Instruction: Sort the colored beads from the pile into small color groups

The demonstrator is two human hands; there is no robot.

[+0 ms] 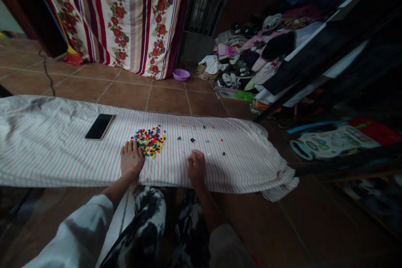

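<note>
"Head view. Quick, what could go wrong?"

"Scatter, I'd say. The pile of small coloured pieces sits mid-cloth, left of the loose ones, and the left hand is right against its left side. A careless push could spread it."

"And the loose pieces?"

"Spaced out on the right: yellow piece far, dark cluster in the middle, red piece further right, pink piece near. The right hand is just beside that pink one, so a sideways brush could knock it out of place."

"Other causes?"

"Striped cloth looks loose and rumpled at both ends; a tug from a forearm or knee could drag everything. Light's dim too, so dark pieces could be confused."

"Phone?"

"Lying left of the pile, apart from it. Low risk."

"Grip, left?"

"Palm down, fingers extended, not clasping anything I can see. Fingertips at the pile's edge, seemingly touching."

"Grip, right?"

"Fingers curled in, tips close together, low over the near part of the cloth. Can't tell if a piece is pinched; too small, and the fingers hide it. If one is, a loose pinch could drop it short."
</note>
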